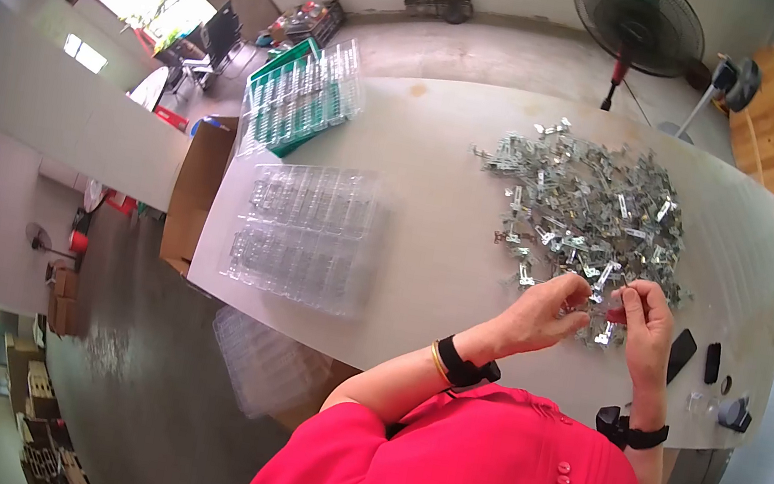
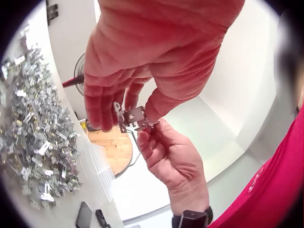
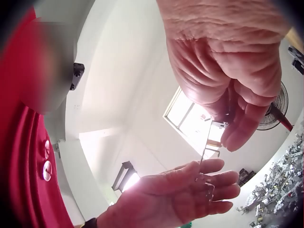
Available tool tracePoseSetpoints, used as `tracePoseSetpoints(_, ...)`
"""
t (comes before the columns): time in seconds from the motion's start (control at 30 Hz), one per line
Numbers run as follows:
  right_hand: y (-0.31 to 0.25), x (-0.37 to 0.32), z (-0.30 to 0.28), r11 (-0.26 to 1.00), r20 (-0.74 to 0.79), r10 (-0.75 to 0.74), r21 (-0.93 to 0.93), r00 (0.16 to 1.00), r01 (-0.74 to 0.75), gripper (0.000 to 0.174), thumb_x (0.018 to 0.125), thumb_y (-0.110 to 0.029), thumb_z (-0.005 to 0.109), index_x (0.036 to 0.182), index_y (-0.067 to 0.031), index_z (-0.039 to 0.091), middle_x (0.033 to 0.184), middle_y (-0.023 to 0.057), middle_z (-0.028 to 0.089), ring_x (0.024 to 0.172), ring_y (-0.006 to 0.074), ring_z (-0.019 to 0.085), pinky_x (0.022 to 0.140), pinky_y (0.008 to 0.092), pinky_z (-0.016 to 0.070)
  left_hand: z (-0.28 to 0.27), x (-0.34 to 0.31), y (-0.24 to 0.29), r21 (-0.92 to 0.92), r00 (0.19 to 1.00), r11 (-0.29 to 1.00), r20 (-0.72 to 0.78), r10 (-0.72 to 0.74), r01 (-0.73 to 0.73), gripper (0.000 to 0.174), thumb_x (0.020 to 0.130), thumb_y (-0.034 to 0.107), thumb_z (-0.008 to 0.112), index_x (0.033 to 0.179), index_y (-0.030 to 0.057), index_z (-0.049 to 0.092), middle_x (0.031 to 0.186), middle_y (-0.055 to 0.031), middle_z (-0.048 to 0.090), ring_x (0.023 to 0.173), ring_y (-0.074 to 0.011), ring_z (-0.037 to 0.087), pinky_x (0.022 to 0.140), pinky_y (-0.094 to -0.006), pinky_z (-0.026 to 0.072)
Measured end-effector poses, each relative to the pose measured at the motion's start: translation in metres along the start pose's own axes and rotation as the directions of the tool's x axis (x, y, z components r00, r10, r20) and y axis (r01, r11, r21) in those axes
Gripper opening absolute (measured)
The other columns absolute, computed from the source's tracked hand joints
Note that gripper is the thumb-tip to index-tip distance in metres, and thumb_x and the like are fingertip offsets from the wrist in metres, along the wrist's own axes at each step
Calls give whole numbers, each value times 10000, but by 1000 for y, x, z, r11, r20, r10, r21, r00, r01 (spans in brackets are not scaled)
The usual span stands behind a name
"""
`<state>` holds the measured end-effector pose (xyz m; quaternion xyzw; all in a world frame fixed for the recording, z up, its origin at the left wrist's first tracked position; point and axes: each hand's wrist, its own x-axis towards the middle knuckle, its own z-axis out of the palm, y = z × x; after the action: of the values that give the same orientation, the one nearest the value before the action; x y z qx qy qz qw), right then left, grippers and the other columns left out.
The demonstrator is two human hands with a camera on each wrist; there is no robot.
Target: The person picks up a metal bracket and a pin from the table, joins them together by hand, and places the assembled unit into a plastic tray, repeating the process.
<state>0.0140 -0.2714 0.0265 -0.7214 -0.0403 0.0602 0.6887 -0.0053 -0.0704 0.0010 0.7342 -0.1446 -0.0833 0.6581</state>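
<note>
Pictured: a small bracket (image 2: pixel 135 118) of bright stamped sheet metal, held up in the air between two hands. It is gripped between the thumb and fingers of the left hand (image 2: pixel 156 57) and pinched from the other side by the fingertips of the right hand (image 2: pixel 171 159). Flat, with folded tabs and notched edges, it is seen lying roughly level from the left wrist and as a thin, edge-on strip from the right wrist. It is held just over the near edge of a heap of similar metal parts (image 1: pixel 595 209).
</note>
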Motion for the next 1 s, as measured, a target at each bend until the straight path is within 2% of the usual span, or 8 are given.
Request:
tracePoseSetpoints(0.03, -3, 0, 2, 999, -18, -7, -42, 1000, 7, 107, 1019, -122, 534, 1011, -37, 600, 885, 11, 640, 746, 67, 606, 681, 243, 538, -2, 1, 2, 237, 994, 968, -40, 98, -86, 279, 878, 114, 692, 1110, 20, 569, 1064, -133, 627, 994, -253, 636, 850, -364, 516)
tracePoseSetpoints(0.07, -5, 0, 5, 996, -37, -15, -83, 999, 12, 108, 1021, -122, 532, 1009, -38, 600, 888, 8, 635, 748, 64, 602, 683, 239, 533, -1, 0, 5, 303, 968, 934, -104, 230, -189, 235, 837, 110, 704, 1024, 38, 582, 979, -144, 604, 930, -326, 616, 805, -408, 503)
tracePoseSetpoints(0.17, -4, 1, 11, 996, -29, -28, -88, 999, 26, 113, 1022, -130, 536, 1007, -38, 600, 884, 4, 630, 741, 64, 598, 683, 239, 528, -7, -1, 10, 508, 923, 808, -65, 380, -297, 214, 828, 127, 704, 980, 41, 580, 919, -133, 589, 862, -344, 593, 765, -435, 486)
tracePoseSetpoints(0.37, 3, 3, 19, 997, 13, -31, -66, 999, 31, 135, 1023, -156, 548, 1061, -43, 611, 923, 1, 643, 781, 76, 619, 703, 236, 525, -15, -3, 1, 462, 953, 857, -77, 293, -226, 170, 846, 136, 677, 937, 34, 576, 862, -141, 589, 832, -354, 592, 725, -438, 480)
tracePoseSetpoints(0.43, -5, 1, 27, 995, -87, -89, -55, 992, 85, 151, 1021, -179, 557, 1075, -51, 615, 959, 1, 653, 801, 79, 624, 699, 234, 525, -23, -2, -1, 436, 953, 874, -100, 287, -217, 169, 851, 137, 675, 936, 28, 578, 852, -147, 592, 823, -358, 598, 715, -438, 485)
tracePoseSetpoints(0.57, -1, 2, 18, 990, -80, -111, -90, 991, 104, 153, 1019, -194, 563, 1068, -60, 616, 993, -4, 660, 805, 79, 623, 694, 231, 521, -55, 0, -4, 448, 930, 884, -248, 270, -138, 143, 855, 119, 677, 919, 14, 604, 847, -167, 613, 784, -359, 619, 691, -412, 505)
tracePoseSetpoints(0.8, 4, -6, 17, 996, 81, 33, -85, 996, -26, 132, 1018, -184, 566, 1035, -65, 620, 928, 4, 669, 779, 61, 613, 679, 224, 508, -154, -14, -15, 471, 773, 875, -593, 223, 109, 131, 870, 105, 684, 909, -19, 676, 781, -149, 687, 688, -188, 658, 642, -319, 516)
tracePoseSetpoints(1.0, 7, -10, 20, 993, 119, 113, -57, 986, -107, 131, 1010, -172, 581, 1025, -51, 627, 884, 1, 664, 765, 59, 601, 677, 219, 497, -274, -82, -46, 595, 603, 652, -756, 254, 470, 145, 827, 150, 686, 843, 5, 679, 787, -183, 688, 736, -313, 686, 687, -383, 529)
